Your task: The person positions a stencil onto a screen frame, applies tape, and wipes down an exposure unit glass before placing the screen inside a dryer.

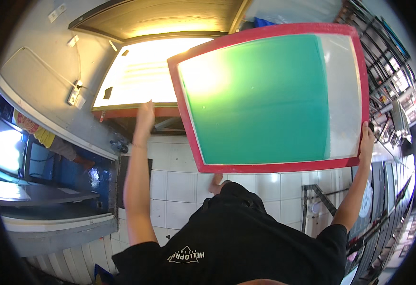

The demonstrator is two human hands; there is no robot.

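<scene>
A large screen-printing frame with a red border is held up in front of me, tilted. Its mesh carries a green coating, with a pale uncoated strip along the right side. My right hand is closed on the frame's lower right edge. Bright light from a lit glass table shows through the mesh's upper left. My left hand is off the frame, by the table's front edge; its fingers are blurred and I cannot tell whether they are curled round anything.
The table's wooden lid stands raised at the back. A power socket with cables hangs on the left wall. Left of me is an opening with a screen and another person's foot. Metal racks line the right. White tiles cover the floor.
</scene>
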